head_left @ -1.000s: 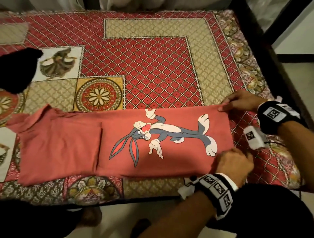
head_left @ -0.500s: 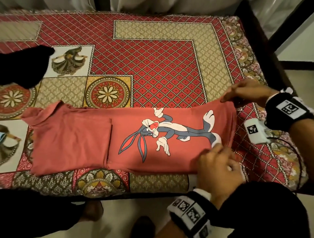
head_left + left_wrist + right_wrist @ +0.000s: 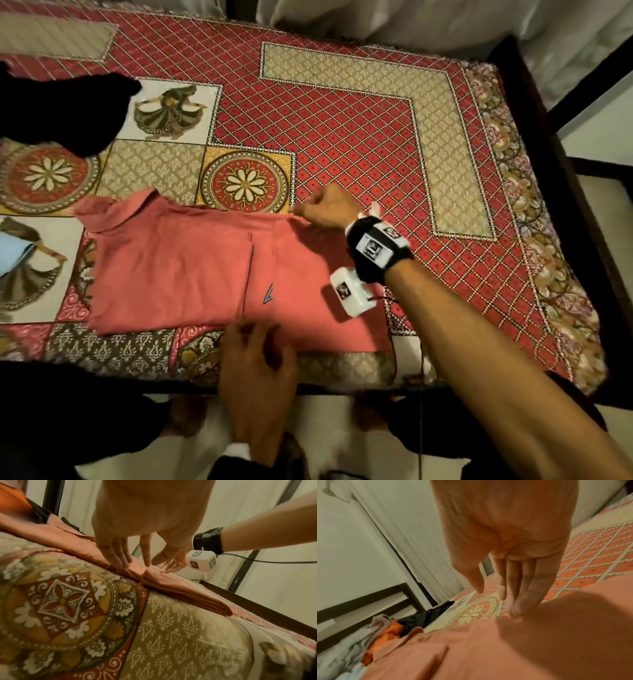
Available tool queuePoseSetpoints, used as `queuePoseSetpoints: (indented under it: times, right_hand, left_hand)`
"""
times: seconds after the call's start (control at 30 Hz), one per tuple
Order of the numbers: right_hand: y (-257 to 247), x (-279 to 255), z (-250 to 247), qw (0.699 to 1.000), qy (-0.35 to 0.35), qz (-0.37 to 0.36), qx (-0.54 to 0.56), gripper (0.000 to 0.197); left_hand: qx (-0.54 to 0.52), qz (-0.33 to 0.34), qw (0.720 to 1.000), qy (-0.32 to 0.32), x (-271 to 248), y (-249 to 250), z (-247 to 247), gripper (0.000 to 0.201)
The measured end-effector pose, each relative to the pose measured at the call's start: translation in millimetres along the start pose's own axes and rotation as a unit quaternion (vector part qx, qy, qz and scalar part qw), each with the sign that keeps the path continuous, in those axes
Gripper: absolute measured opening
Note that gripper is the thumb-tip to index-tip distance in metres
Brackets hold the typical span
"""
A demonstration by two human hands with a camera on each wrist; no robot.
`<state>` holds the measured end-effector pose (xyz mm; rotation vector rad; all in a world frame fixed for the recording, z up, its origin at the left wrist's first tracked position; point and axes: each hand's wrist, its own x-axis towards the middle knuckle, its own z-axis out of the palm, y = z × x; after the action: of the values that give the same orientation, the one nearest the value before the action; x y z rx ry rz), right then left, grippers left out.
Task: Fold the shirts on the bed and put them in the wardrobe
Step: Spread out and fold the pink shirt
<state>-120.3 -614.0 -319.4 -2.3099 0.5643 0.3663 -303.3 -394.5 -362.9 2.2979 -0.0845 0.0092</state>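
On the patterned bedspread point(image 3: 342, 144), a black garment point(image 3: 61, 116) and a heap of other clothes point(image 3: 359, 642) lie far left. One salmon shirt point(image 3: 178, 263) lies near the bed's front edge, long axis left-right, collar left. Left hand point(image 3: 257, 373) and right hand point(image 3: 329, 209): straight fingers pressing the fold's edges.

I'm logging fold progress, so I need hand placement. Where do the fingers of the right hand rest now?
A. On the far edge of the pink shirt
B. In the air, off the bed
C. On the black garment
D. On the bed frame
A: the right hand has its fingertips down on the far edge of the pink shirt.
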Motion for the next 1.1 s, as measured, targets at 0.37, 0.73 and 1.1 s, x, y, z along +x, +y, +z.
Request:
queuePoseSetpoints:
  times: [0.37,0.73,1.1]
  right_hand:
    - [102,3,-39,0.994,0.057,0.076,-0.044,0.031]
    - [125,5,-37,0.996,0.066,0.055,0.039,0.021]
    - [183,-69,-112,0.977,0.096,0.179,0.067,0.014]
  left_hand:
    - [0.195,0.135,0.947,-0.216,-5,104,102,0.056]
    - [0.196,0.074,0.953,-0.218,-2,99,116,0.035]
    - [0.035,0.105,0.977,-0.183,-65,166,108,0.02]
